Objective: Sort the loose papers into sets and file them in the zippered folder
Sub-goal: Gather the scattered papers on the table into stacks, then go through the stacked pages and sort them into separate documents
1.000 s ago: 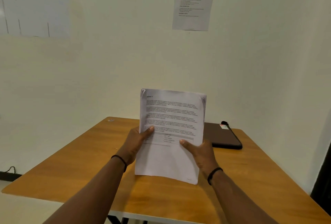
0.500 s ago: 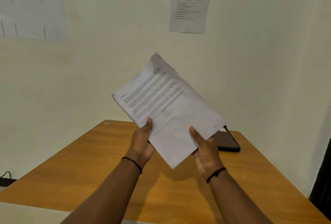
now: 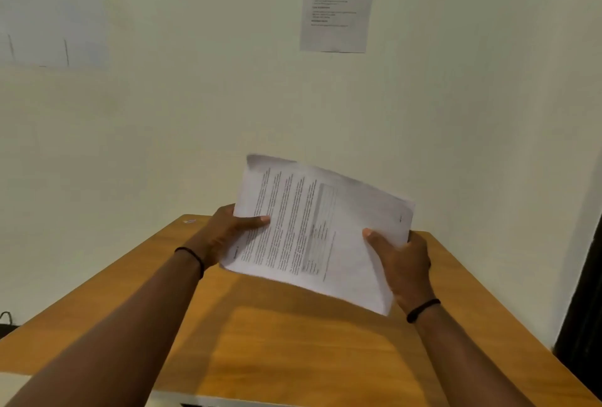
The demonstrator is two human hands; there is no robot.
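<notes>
Step, my read: you're squaring loose papers into set, stack turned sideways, held in air above table. L hand pinches stack's left edge, thumb on top; R hand grips right edge. Folder not in view. Next: tap edges on table w/o fanning sheets.

A wooden table with an orange-brown top is set against a pale cream wall. A grey printed notice sheet is fixed high on that wall. A faint white gridded sheet is seen at upper left.
</notes>
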